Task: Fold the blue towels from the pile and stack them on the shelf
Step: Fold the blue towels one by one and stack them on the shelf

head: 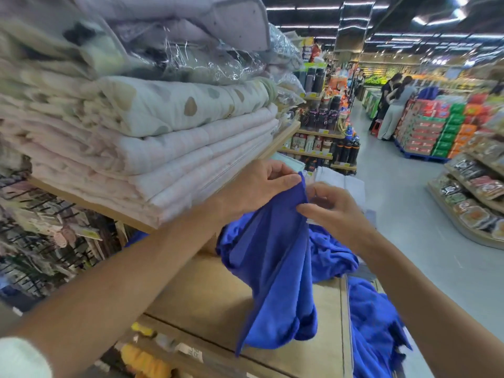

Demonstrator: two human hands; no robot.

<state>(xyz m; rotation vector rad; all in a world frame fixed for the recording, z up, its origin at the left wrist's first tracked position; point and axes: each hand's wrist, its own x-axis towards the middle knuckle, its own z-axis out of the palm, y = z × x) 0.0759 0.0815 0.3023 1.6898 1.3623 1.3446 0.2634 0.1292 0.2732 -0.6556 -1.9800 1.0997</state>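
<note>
Centre of frame: left hand (259,186) and right hand (336,211), close together, each pinching the top edge of a towel (275,268), which hangs unfolded above the shelf (207,293). Lower right: pile (376,326) of blue towels, crumpled. Upper left: stacked quilts (163,132).
</note>
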